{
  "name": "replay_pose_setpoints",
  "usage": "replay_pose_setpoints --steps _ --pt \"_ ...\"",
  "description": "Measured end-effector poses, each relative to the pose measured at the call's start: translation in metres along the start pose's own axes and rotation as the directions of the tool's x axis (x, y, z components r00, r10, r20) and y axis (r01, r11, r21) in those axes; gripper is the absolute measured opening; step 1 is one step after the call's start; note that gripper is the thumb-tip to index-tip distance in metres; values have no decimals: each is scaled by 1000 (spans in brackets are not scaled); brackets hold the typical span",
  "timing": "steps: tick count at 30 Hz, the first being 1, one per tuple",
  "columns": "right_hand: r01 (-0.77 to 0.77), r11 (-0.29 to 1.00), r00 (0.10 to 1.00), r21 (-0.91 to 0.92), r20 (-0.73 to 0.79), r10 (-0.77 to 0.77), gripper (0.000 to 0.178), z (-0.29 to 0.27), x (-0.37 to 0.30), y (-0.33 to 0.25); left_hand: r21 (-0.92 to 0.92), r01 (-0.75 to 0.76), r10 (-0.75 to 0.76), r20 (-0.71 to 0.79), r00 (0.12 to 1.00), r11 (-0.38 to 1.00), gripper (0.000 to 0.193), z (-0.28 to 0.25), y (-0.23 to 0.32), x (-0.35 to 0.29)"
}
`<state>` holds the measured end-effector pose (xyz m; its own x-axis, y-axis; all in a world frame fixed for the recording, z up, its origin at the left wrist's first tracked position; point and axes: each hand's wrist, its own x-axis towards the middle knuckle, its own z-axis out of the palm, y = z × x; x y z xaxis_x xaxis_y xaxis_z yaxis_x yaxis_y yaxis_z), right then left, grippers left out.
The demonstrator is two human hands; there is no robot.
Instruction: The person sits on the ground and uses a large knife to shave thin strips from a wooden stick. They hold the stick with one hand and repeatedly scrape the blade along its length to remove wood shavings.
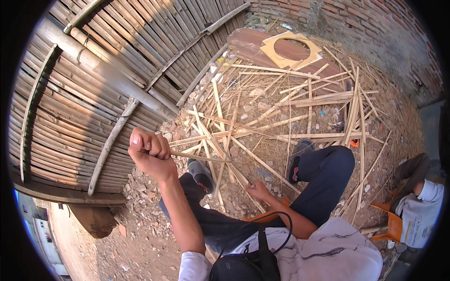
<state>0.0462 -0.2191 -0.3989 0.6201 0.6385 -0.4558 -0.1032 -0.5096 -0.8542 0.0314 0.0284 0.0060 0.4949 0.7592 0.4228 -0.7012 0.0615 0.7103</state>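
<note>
My left hand [149, 149] is raised and closed around one end of a thin bamboo strip [201, 158] that runs to the right over my knees. Lower down, between my legs, my right hand [258, 189] is closed on something small and dark, possibly a blade; I cannot tell what it is. I sit on an orange plastic chair [267, 216], in dark trousers with grey shoes [202, 174] on the rubble.
A heap of split bamboo strips [290, 105] covers the ground ahead. A bamboo fence [103, 79] stands at the left, a brick wall [365, 23] behind. A wooden board with a round hole [293, 49] lies at the back. Another person [419, 206] sits at right.
</note>
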Motion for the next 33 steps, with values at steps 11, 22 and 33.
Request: replay_pose_setpoints --steps 11,22,33 --pt "-399 906 913 -142 -150 378 34 -10 33 105 8 -46 46 -52 998 999 36 0 4 -4" --pt "153 965 984 -214 -62 -170 34 -22 10 4 99 -101 116 -162 980 990 35 -2 6 -4" --pt "-95 994 992 -49 79 99 36 -16 14 8 138 -84 85 4 996 987 35 -1 14 35"
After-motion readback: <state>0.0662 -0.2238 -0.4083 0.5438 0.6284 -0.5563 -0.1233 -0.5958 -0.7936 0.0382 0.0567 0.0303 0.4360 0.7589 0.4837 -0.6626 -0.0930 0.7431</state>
